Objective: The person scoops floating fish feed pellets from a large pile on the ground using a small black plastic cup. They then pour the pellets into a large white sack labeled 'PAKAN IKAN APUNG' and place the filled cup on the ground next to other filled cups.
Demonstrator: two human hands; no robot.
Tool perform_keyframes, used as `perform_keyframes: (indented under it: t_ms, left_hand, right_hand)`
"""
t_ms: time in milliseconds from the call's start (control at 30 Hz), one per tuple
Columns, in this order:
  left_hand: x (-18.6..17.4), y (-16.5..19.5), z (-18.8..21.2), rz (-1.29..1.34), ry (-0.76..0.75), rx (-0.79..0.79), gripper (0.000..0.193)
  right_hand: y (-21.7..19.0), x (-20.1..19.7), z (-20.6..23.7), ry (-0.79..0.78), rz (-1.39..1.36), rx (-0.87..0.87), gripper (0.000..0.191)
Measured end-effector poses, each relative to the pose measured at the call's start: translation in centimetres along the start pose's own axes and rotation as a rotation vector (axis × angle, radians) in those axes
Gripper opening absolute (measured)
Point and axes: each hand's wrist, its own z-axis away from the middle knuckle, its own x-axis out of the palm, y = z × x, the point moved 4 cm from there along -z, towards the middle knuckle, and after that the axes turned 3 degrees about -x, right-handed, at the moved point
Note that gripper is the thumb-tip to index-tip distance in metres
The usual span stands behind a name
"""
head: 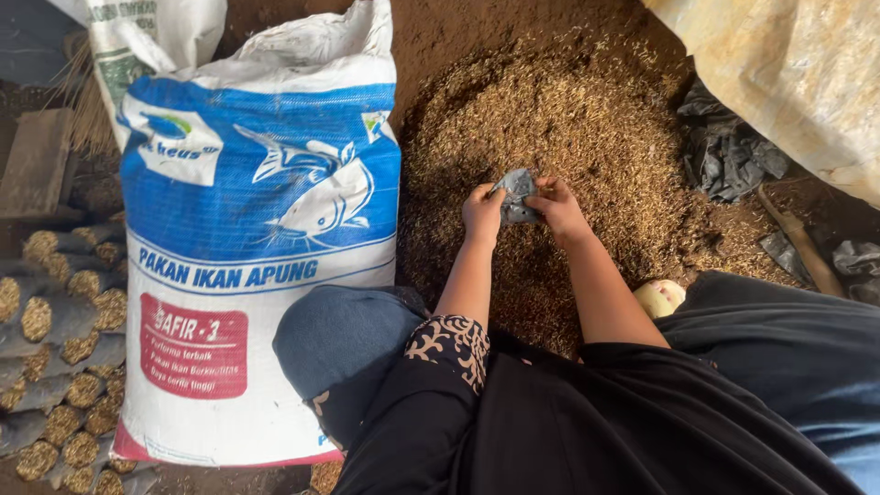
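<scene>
Head view: both hands meet over the husk pile (568,128), right of the blue-and-white sack (261,229). Left hand (482,213) and right hand (557,207) each pinch the small grey pouch (516,196) between them, equally near.

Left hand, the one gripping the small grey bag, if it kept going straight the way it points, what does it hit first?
Past the small grey bag it grips, the left hand would likely meet the heap of husks on the ground; depth is hard to judge from above.
</scene>
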Motion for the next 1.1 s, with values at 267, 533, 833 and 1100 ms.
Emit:
perform_keyframes:
  t_ms: [267, 533, 833, 1100]
  left_hand:
    - [-3.1, 4.6, 3.5, -0.247, -0.021, 0.272, 0.049]
    - [-2.6, 3.0, 4.8, -0.070, -0.079, -0.147, 0.037]
    - [-3.1, 0.2, 2.3, -0.019, -0.098, -0.191, 0.039]
    - [-3.9, 0.0, 2.3, 0.415, -0.192, -0.370, 0.039]
  right_hand:
    - [-2.3, 2.7, 2.6, -0.083, 0.481, -0.159, 0.013]
    - [-2.2, 2.8, 2.4, -0.026, 0.190, -0.270, 0.017]
    - [-3.0, 1.5, 2.0, -0.150, 0.070, -0.072, 0.011]
    - [-1.9, -0.8, 0.8, -0.078, -0.183, 0.086, 0.007]
